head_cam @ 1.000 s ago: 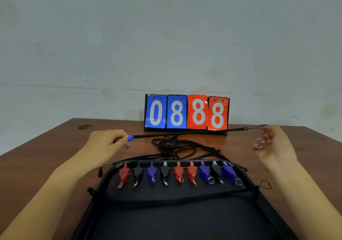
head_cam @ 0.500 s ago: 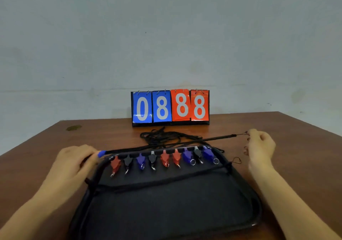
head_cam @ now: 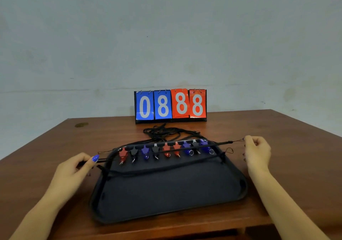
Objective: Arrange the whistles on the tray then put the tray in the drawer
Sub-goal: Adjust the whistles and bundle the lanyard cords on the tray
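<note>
A black tray (head_cam: 166,189) lies on the brown table in front of me. Several red, black and blue whistles (head_cam: 165,150) stand in a row along its far edge. A black lanyard (head_cam: 218,144) is stretched taut across the row, just above the whistles. My left hand (head_cam: 74,169) pinches its left end beside the tray's left corner. My right hand (head_cam: 256,152) pinches the thin loop at its right end, past the tray's right corner. A second lanyard (head_cam: 166,166) lies across the tray nearer to me.
A heap of tangled black lanyards (head_cam: 166,131) lies behind the tray. A flip scoreboard (head_cam: 170,106) reading 0888 stands at the table's back against the wall. The table's front edge (head_cam: 185,228) is close below the tray.
Both hands lowered the stretched lanyard from in front of the scoreboard down to just over the row of whistles, and my view tilted and shifted.
</note>
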Demonstrator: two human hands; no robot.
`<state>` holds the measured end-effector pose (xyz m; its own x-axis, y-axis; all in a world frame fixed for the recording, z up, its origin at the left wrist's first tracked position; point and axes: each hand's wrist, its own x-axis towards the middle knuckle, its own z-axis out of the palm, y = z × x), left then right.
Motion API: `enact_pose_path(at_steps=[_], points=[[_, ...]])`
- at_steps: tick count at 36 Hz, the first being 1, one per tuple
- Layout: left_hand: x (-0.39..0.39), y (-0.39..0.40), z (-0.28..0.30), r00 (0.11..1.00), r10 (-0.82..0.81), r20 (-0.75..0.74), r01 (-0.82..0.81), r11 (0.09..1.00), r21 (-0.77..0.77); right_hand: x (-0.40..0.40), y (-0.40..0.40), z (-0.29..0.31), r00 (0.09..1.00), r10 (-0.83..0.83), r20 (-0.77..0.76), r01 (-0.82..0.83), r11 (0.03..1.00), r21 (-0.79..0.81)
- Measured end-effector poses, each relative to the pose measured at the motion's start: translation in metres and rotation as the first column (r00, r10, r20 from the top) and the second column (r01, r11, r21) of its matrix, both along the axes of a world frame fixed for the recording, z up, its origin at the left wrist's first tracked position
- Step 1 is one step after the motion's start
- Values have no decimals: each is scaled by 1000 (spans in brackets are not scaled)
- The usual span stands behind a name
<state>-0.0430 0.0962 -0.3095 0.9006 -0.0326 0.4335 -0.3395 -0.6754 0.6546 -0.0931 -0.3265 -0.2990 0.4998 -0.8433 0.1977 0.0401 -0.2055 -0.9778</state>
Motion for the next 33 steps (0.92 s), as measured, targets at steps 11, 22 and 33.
enact_pose_path(at_steps=[11, 22, 33], points=[[-2, 7, 0, 991, -14, -129, 13, 1000, -5, -5, -5, -6, 939, 12, -345, -113, 955, -275], [-7, 2, 6, 980, 5, -200, -1, 1000, 21, -10, -3, -2, 816, -100, -570, -177, 895, -410], [-2, 2, 5, 982, 32, -188, -34, 999, -6, -11, -4, -1, 799, -117, -590, -184, 887, -424]])
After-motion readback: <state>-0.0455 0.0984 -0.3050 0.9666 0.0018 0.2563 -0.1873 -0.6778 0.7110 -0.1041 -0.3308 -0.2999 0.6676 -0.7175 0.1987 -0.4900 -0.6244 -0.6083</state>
